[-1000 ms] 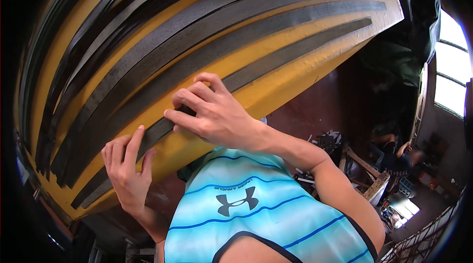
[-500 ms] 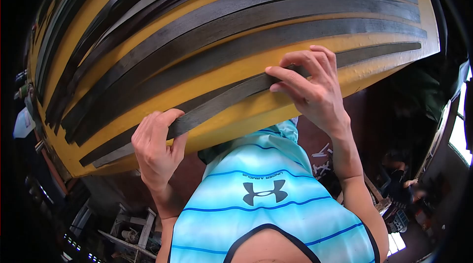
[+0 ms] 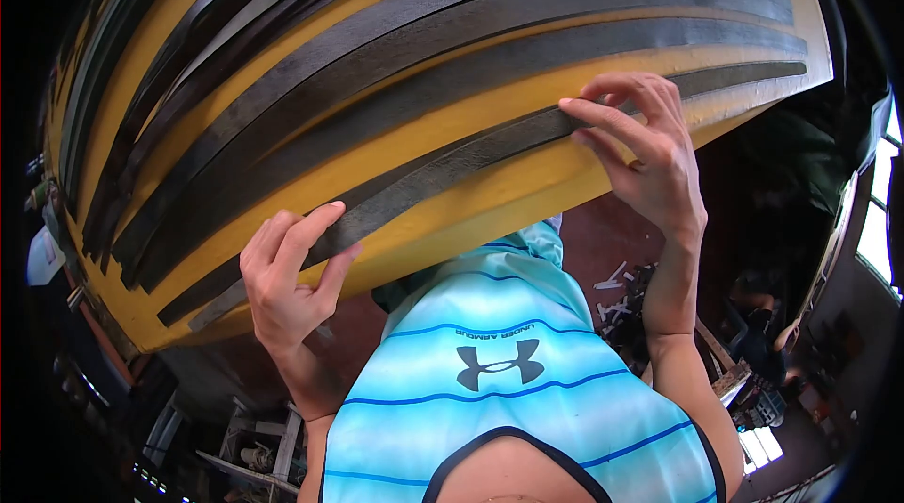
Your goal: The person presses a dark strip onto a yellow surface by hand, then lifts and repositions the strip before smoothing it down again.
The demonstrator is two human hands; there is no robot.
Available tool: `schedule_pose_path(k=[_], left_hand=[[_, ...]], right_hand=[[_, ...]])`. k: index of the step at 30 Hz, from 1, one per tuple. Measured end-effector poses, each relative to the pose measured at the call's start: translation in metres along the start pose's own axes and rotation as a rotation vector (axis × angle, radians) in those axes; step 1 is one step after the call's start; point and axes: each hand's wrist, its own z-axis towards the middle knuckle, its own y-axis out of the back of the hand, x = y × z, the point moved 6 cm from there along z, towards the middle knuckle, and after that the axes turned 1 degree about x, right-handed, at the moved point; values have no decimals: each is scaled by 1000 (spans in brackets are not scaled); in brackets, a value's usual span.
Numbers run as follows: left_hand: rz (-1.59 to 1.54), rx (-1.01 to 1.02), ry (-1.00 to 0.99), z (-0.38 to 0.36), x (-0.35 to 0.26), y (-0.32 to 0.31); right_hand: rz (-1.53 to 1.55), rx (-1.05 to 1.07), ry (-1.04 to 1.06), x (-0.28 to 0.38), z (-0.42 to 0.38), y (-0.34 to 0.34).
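A long dark strip (image 3: pixel 452 169) lies along the near edge of the yellow table (image 3: pixel 471 217), partly over another dark strip (image 3: pixel 744 75). My left hand (image 3: pixel 294 277) is at the left part of the upper strip, its index finger on the top edge and its thumb at the lower edge. Farther right, my right hand (image 3: pixel 645 140) pinches the same strip between thumb and fingers, palm turned down. The strip's left end passes beneath my left hand and shows again beyond it.
More dark strips (image 3: pixel 546 51) lie in curved rows across the table. White scraps (image 3: pixel 614 288) are on the floor below. At the lower left is a wooden frame (image 3: pixel 259 446). Another person (image 3: pixel 765 343) is at the lower right, near a bright window (image 3: pixel 880 211).
My right hand has moved right and slightly up along the strip. My left hand has shifted slightly left, its thumb and index finger farther apart.
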Motion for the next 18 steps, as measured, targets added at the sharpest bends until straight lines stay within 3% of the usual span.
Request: schedule_pose_path(k=[7, 16, 18], left_hand=[[-54, -26, -2, 0, 3, 1], [-37, 14, 31, 0, 3, 1], [-37, -55, -8, 1, 2, 0]], right_hand=[[78, 16, 118, 22, 10, -19], [64, 10, 138, 21, 10, -20], [72, 16, 135, 22, 10, -18]])
